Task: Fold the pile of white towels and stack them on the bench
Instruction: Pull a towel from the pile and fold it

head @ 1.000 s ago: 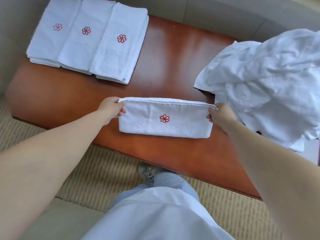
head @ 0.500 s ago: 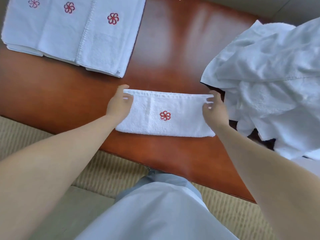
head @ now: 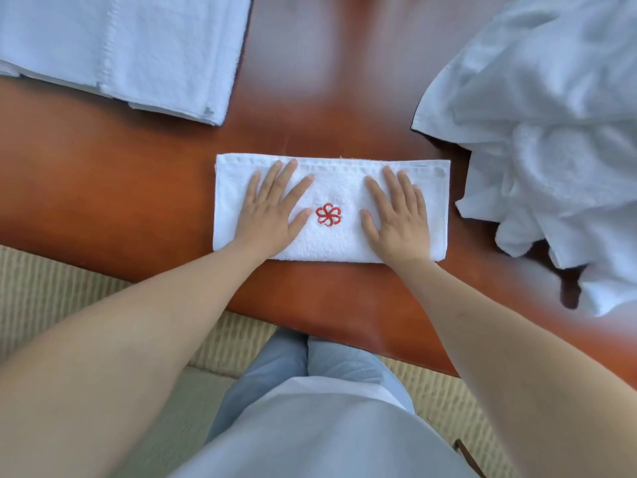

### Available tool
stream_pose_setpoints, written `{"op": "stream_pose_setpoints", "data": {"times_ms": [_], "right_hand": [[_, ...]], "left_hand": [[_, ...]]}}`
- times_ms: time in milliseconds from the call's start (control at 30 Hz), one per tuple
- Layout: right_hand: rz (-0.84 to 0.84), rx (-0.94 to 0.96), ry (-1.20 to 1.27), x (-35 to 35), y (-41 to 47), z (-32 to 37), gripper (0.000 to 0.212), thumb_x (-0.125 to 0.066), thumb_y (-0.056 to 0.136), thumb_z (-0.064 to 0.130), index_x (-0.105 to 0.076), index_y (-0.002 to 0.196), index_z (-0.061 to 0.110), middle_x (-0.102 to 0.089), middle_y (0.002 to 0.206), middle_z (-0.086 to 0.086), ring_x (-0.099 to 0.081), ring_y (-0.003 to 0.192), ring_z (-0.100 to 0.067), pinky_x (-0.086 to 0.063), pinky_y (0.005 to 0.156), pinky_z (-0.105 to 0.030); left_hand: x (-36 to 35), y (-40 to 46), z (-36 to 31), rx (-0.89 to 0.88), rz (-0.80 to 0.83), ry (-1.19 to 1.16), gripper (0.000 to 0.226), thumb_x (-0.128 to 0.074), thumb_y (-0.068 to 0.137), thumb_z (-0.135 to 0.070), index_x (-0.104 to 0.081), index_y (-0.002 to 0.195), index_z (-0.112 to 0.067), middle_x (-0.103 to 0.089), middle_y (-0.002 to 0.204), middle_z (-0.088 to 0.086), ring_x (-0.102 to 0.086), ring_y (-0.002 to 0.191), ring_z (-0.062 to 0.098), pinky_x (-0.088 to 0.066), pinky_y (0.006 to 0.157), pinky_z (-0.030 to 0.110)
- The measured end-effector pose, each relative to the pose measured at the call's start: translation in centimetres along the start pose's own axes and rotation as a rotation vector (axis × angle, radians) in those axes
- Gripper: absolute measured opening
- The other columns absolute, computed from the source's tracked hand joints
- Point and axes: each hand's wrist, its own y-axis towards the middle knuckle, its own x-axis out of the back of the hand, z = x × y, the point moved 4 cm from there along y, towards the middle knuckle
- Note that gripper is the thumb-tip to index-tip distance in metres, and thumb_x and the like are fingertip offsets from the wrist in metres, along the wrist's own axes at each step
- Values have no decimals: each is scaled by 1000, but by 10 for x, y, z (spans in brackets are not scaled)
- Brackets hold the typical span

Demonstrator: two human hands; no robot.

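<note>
1. Both hands are no longer pinching the towel's far corners as they were a moment ago; they are now lying flat on top of it.
2. The left hand (head: 272, 210) is pressing the folded towel (head: 331, 239) left of its red flower emblem (head: 328, 214), fingers straight and spread.
3. The right hand (head: 398, 215) is pressing to the emblem's right, fingers likewise straight.
4. The towel is lying on the wooden bench (head: 138, 188), near its front edge.
5. Folded towels (head: 138, 46) are sitting far left; an unfolded pile (head: 551, 132) is heaping on the right.
</note>
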Motion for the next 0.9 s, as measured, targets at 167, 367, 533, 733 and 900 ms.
{"op": "stream_pose_setpoints", "data": {"times_ms": [167, 367, 533, 733, 900], "right_hand": [[-45, 34, -41, -1, -15, -36, 56, -41, 104, 37, -38, 159, 25, -26, 169, -6, -19, 157, -28, -10, 128, -47], [-46, 62, -96, -8, -15, -39, 59, -32, 103, 40, -32, 160, 25, -22, 170, -6, -14, 158, -28, -6, 129, -47], [122, -88, -10, 21, -16, -21, 58, -43, 101, 31, -33, 158, 25, -18, 170, -5, -11, 158, -28, -8, 128, -47], [237, -349, 191, 52, -48, -29, 32, -51, 99, 24, -60, 130, 19, -51, 132, -1, -57, 109, -24, -52, 75, -37], [243, -589, 406, 50, -81, -57, 26, -46, 99, 18, -63, 120, 19, -63, 113, -3, -62, 93, -24, -55, 75, -37]], "left_hand": [[-12, -20, 22, -6, -48, 27, 60, -32, 107, -52, -22, 163, -31, -13, 172, 1, -10, 159, 23, -11, 126, 55], [-14, -17, 22, -10, 5, 86, 63, -20, 106, -55, -13, 164, -33, -2, 173, 0, -3, 159, 25, -7, 121, 67], [15, -14, 1, 139, 249, 127, 63, -22, 106, -50, -3, 164, -33, 9, 172, 0, 10, 158, 26, -7, 120, 69], [51, 13, -47, 199, 447, 56, 69, -48, 96, -24, -20, 159, -18, -1, 170, 8, -2, 156, 33, -11, 125, 52], [64, 54, -109, 19, 469, 17, 64, -50, 97, -23, -27, 157, -15, -11, 170, 8, -11, 155, 29, -17, 125, 46]]}}
